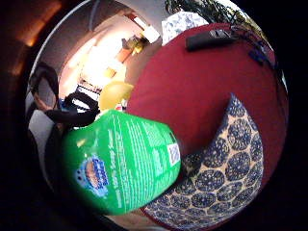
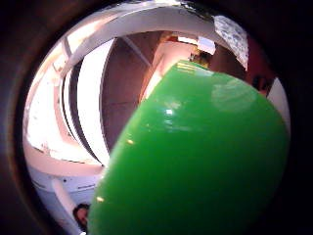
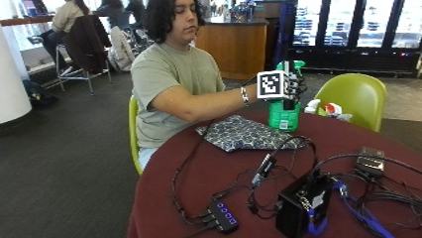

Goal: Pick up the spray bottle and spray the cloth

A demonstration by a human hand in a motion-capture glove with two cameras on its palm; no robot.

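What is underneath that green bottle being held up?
Below the green spray bottle, gripped by the gloved right hand, lie the dark red table and, beside it, the patterned cloth. The bottle's underside is hidden.

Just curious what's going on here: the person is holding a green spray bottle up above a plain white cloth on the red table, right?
Not quite. The cloth is not plain white: it is dark blue with a pale round pattern, as the outside view shows. The rest holds: the gloved right hand holds the green spray bottle up above it, over the red table.
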